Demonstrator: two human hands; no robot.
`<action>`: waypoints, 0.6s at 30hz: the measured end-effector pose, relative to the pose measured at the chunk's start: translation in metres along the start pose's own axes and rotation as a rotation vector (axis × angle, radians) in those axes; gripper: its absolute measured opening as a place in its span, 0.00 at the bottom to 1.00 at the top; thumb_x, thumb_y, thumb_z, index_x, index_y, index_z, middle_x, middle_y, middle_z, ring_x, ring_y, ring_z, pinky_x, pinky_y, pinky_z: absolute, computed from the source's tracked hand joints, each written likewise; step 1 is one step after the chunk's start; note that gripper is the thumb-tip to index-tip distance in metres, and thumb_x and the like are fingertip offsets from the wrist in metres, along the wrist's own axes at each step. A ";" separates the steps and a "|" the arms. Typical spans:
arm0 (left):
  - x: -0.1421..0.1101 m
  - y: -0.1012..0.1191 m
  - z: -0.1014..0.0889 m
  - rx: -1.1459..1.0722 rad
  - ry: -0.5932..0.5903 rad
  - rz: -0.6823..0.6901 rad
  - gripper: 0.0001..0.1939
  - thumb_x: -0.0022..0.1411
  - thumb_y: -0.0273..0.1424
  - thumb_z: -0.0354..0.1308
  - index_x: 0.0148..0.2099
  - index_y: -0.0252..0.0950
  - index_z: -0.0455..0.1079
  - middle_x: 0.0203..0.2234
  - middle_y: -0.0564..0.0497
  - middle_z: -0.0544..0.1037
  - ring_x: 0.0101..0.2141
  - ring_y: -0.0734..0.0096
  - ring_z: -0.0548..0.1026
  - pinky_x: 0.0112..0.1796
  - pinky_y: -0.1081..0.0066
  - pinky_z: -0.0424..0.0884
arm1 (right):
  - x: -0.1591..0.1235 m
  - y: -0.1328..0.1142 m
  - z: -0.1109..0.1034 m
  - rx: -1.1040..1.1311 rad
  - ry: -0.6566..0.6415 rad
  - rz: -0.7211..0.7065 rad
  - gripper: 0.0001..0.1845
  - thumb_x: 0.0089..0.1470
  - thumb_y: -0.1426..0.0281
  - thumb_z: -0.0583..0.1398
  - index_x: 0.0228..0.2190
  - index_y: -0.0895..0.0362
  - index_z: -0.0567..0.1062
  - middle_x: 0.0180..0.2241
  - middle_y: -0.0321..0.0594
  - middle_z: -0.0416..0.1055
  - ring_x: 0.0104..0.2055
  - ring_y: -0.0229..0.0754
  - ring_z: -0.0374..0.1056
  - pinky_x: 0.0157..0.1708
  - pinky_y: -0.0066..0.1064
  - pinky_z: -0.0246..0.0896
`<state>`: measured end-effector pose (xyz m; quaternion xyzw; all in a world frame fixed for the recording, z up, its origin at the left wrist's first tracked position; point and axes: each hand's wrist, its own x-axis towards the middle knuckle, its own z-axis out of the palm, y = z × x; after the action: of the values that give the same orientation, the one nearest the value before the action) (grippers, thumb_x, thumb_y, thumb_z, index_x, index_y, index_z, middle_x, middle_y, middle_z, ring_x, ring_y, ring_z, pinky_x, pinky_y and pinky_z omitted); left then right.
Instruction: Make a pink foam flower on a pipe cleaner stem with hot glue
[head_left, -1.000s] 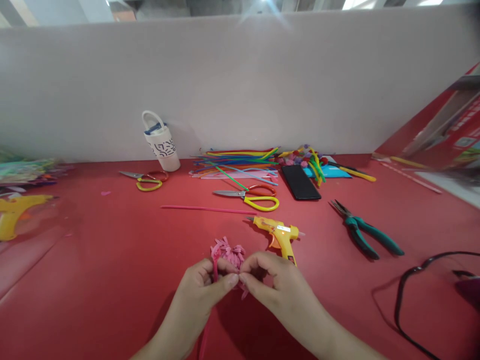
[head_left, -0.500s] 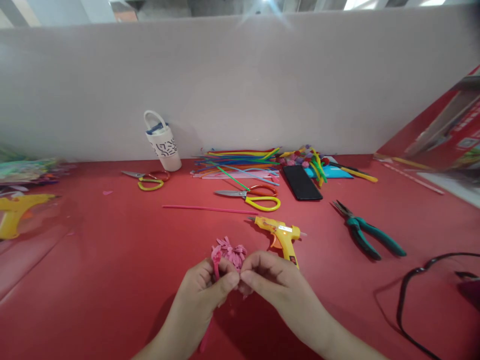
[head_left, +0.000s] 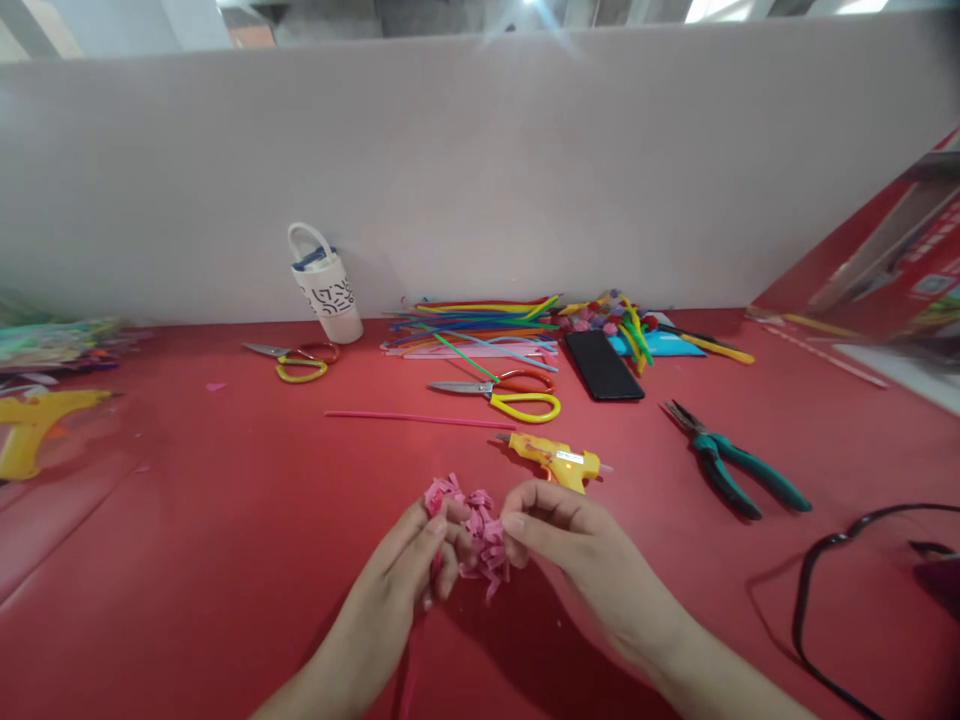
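A pink fringed paper strip curls between my two hands above the red table. Its left end bunches around the top of a pink stem, which hangs down below my left hand. My left hand is closed on the stem and the bunched fringe, its fingers partly hiding both. With thumb and fingers pinched, my right hand grips the strip's right edge. Just beyond my right hand lies a yellow glue gun, its handle hidden behind the fingers.
Scissors and a pink pipe cleaner lie ahead, before many coloured pipe cleaners and a black phone. Green-handled pliers and a black cable are right. Further left are a white cup, more scissors and another glue gun.
My right hand has moved right, away from my left, and more of the fringed strip shows between them. My left hand has turned, its fingers now covering the stem's top.
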<state>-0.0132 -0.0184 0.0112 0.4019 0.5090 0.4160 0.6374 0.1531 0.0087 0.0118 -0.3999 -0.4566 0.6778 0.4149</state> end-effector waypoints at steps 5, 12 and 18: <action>-0.004 0.001 0.006 0.231 -0.011 0.075 0.14 0.63 0.40 0.44 0.31 0.36 0.61 0.15 0.57 0.67 0.14 0.80 0.55 0.18 0.76 0.54 | -0.003 -0.006 0.001 -0.045 -0.036 -0.012 0.10 0.49 0.66 0.61 0.23 0.58 0.69 0.19 0.31 0.65 0.24 0.33 0.59 0.28 0.27 0.56; -0.004 -0.006 0.011 0.328 -0.135 0.057 0.12 0.64 0.37 0.43 0.30 0.37 0.59 0.16 0.57 0.68 0.15 0.80 0.58 0.17 0.78 0.54 | -0.005 -0.007 0.003 -0.043 -0.083 0.025 0.08 0.49 0.66 0.62 0.24 0.58 0.70 0.20 0.30 0.64 0.24 0.32 0.60 0.28 0.26 0.56; -0.002 -0.006 0.008 0.313 -0.177 0.088 0.10 0.65 0.37 0.43 0.35 0.38 0.61 0.21 0.56 0.71 0.15 0.81 0.56 0.16 0.79 0.54 | -0.004 -0.003 0.002 0.076 -0.086 0.029 0.08 0.47 0.68 0.63 0.22 0.58 0.70 0.20 0.31 0.64 0.23 0.32 0.59 0.27 0.26 0.56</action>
<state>-0.0053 -0.0232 0.0075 0.5530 0.4916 0.3223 0.5905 0.1535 0.0050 0.0157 -0.3607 -0.4422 0.7173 0.4000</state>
